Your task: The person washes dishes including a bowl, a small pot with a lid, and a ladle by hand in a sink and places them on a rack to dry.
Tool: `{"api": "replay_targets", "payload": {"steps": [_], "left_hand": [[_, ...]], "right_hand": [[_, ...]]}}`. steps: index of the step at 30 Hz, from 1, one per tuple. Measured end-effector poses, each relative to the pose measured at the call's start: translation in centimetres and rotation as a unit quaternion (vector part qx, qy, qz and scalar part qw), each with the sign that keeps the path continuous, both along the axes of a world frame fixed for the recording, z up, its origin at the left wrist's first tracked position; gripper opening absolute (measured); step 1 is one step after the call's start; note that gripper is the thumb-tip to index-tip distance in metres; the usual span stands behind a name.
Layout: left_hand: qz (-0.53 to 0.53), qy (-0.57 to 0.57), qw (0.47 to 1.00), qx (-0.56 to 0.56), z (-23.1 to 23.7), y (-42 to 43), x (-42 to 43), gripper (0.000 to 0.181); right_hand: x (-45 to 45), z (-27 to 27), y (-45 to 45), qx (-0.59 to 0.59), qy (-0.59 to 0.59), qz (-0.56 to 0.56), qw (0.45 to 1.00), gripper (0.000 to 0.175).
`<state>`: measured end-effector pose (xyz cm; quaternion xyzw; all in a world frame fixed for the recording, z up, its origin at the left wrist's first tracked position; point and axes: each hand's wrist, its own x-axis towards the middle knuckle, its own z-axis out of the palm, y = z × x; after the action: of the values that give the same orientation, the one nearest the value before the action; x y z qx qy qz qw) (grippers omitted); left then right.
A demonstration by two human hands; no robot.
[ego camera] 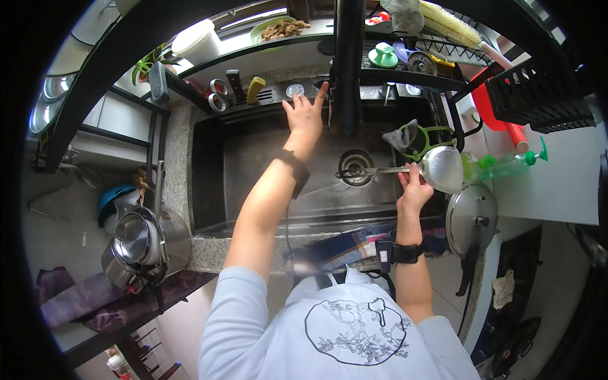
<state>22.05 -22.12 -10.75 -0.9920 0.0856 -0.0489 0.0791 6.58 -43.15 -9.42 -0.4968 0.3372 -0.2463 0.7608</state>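
My left hand point(305, 116) reaches over the far edge of the dark sink point(266, 190), fingers spread, beside a small clear round cap point(295, 90) on the ledge and the base of the black faucet point(346, 114). It holds nothing. My right hand point(414, 190) grips a metal wok spatula point(441, 169) near where its handle meets the broad blade. The handle points left over the drain point(356, 167). Beyond the blade, a green strainer holder point(418, 142) with a grey mesh cloth hangs at the sink's right side.
Scissors point(218, 95), a black-handled knife point(234, 83) and a yellow-handled tool point(255, 90) stand in the ledge rack. Steel pots point(173, 237) are at left. A pot lid point(470, 221) and green pump bottle point(513, 164) are at right. A black shelf frame point(280, 42) crosses above the ledge.
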Motion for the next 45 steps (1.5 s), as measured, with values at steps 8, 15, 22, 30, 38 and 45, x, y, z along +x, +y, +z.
{"api": "replay_targets", "payload": {"steps": [8, 15, 22, 30, 38, 45], "left_hand": [[-0.024, 0.291, 0.924, -0.245, 0.5, 1.6, -5.4, 0.058], [0.006, 0.209, 0.954, -0.217, 3.6, 4.0, -12.6, 0.041], [0.046, 0.032, 0.946, -0.32, 7.2, 7.5, -15.6, 0.03], [-0.005, 0.04, 0.737, -0.674, 11.4, 8.6, -18.0, 0.022], [-0.027, -0.066, 0.721, -0.689, 9.9, 8.6, -19.5, 0.016], [0.018, -0.182, 0.777, -0.602, 12.1, 11.6, -19.3, 0.019]], "right_hand": [[0.1, -0.9, 1.5, 0.092, 0.023, 0.035, 0.995, 0.02], [0.6, -4.7, 1.1, 0.308, 0.069, 0.037, 0.948, 0.012], [0.9, -5.7, 4.3, 0.385, 0.097, 0.123, 0.91, 0.005], [2.3, -7.2, 9.0, 0.465, 0.155, 0.216, 0.844, 0.002], [2.2, -6.6, 13.8, 0.501, 0.202, 0.403, 0.739, 0.014], [0.5, -0.5, 16.5, -0.007, 0.206, 0.609, 0.766, 0.033]]}}
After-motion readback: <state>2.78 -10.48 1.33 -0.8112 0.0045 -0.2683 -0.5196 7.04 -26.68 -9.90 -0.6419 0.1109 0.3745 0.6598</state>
